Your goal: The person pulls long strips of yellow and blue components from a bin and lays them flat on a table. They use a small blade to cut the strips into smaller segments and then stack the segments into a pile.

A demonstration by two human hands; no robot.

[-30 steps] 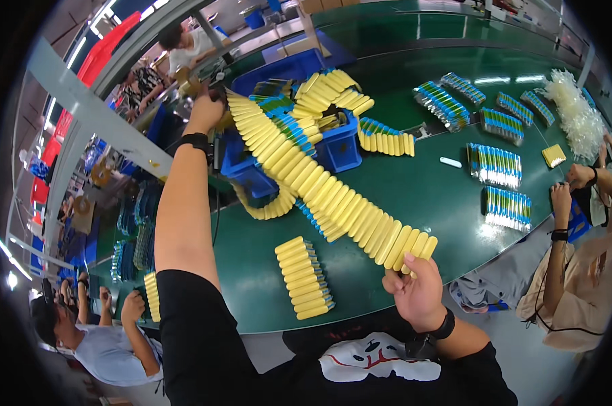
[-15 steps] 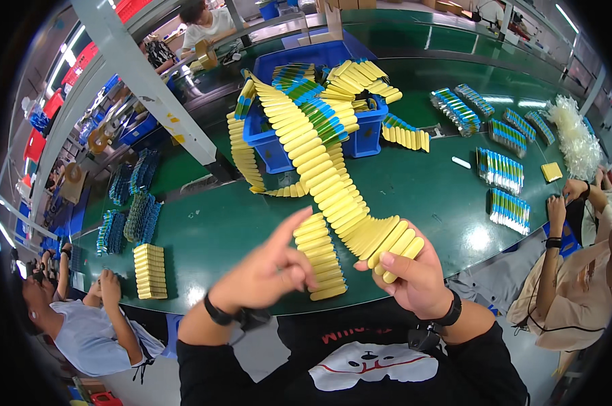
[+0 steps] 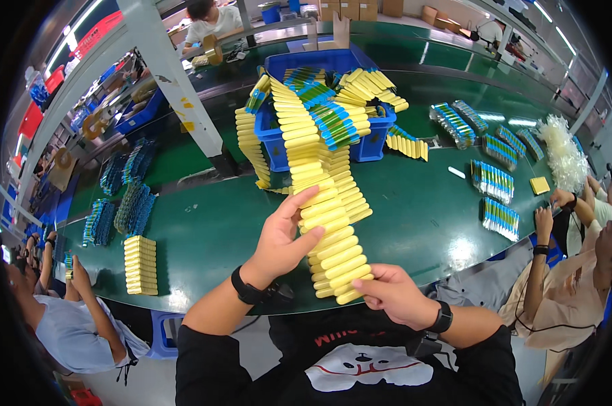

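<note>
the left hand (image 3: 282, 237) has come back from the blue crate (image 3: 319, 135) and now presses flat on the long yellow strip of tubes (image 3: 323, 210). the right hand (image 3: 394, 294) pinches its near end over the green bench (image 3: 421, 210).

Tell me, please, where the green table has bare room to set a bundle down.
The green table is bare between the yellow stack at left and the left hand. Another bare patch lies right of the yellow strip, before the blue-green bundles. It is crowded around the blue crate and along the far right edge.
</note>
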